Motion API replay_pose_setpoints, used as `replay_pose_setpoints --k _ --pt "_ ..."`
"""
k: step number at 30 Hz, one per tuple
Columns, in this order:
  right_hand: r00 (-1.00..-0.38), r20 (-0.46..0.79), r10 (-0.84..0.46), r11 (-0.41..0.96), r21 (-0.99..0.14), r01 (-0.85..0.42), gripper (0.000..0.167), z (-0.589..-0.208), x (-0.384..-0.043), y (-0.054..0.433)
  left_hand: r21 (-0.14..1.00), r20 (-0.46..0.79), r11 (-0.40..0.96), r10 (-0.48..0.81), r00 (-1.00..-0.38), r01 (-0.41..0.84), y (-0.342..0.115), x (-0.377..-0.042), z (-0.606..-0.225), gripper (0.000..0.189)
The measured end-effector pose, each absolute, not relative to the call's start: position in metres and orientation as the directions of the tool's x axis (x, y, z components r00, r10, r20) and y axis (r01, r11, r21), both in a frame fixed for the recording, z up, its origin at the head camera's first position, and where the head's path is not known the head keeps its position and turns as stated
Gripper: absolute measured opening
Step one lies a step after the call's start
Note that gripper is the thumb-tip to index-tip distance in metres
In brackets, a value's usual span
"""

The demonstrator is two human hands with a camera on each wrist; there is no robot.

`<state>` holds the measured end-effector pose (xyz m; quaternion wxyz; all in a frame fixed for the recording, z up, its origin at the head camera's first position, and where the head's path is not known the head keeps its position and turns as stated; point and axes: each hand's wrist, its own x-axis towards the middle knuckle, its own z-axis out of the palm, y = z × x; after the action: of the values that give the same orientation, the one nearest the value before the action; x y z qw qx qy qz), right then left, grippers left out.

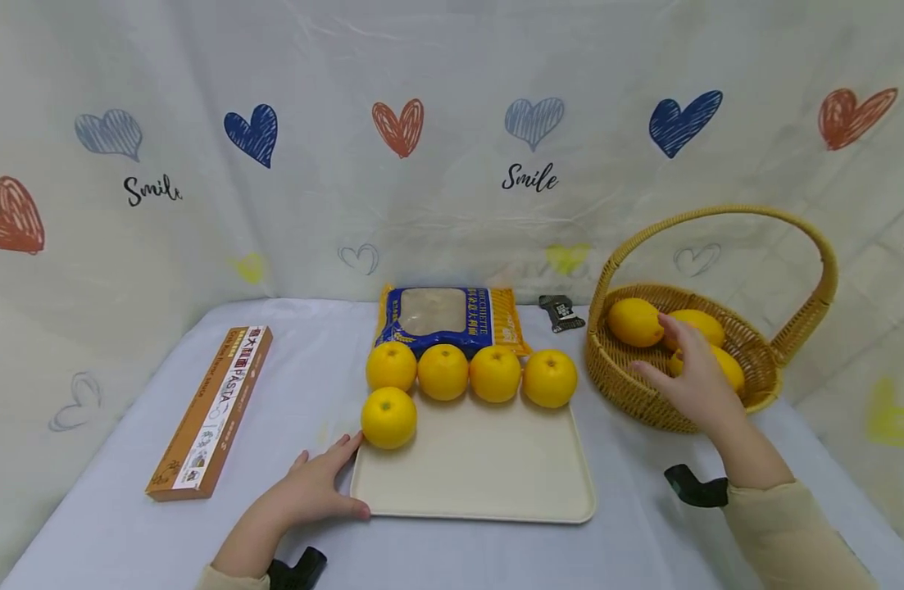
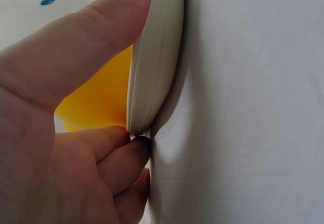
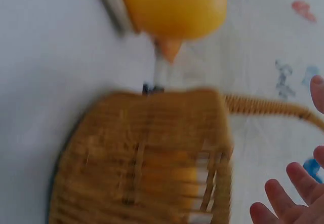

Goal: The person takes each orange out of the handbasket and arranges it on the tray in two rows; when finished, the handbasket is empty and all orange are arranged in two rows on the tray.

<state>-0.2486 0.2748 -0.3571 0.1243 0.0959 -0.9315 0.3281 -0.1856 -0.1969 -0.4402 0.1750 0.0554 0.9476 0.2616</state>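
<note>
At the left side of a cream tray [image 1: 488, 475] is my left hand [image 1: 315, 487], its thumb at the front corner and its fingertips against the side edge. In the left wrist view the thumb and fingers touch the tray's rim [image 2: 159, 57]. Several round oranges [image 1: 442, 372] stand in a row along the tray's back, with another orange [image 1: 388, 418] at its left side. My right hand [image 1: 691, 373] hovers over a wicker basket [image 1: 629, 397], fingers spread and thumb apart. Inside lie yellow lemons [image 1: 634, 322], partly hidden by the hand. No fruit shows in its grasp.
Behind the tray lies a blue and yellow pasta bag [image 1: 444, 315], with a small black packet [image 1: 561, 313] to its right. A long brown pasta box [image 1: 210, 414] lies at the left. The basket's tall handle [image 1: 717, 211] arches above it.
</note>
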Motion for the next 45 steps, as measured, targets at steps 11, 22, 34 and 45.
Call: replay_pose_setpoints --k 11,22,34,45 --pt "-0.954 0.285 -0.089 0.864 -0.455 -0.216 0.075 -0.367 -0.264 0.332 0.531 -0.292 0.847 0.201 -0.935 0.017 -0.198 -0.183 -0.439 0.11" --pt "-0.991 0.109 -0.074 0.954 -0.281 -0.102 0.086 -0.38 -0.278 0.359 0.532 -0.291 0.846 0.205 -0.935 0.021 -0.199 -0.185 -0.44 0.111" --pt "-0.999 -0.036 -0.013 0.949 -0.317 -0.001 0.096 -0.386 -0.283 0.365 0.534 -0.298 0.846 0.201 -0.933 0.012 -0.2 -0.185 -0.44 0.111" --pt "-0.993 -0.116 -0.013 0.951 -0.309 0.024 0.104 -0.387 -0.288 0.368 0.522 -0.307 0.853 0.199 -0.931 0.01 -0.199 -0.186 -0.441 0.11"
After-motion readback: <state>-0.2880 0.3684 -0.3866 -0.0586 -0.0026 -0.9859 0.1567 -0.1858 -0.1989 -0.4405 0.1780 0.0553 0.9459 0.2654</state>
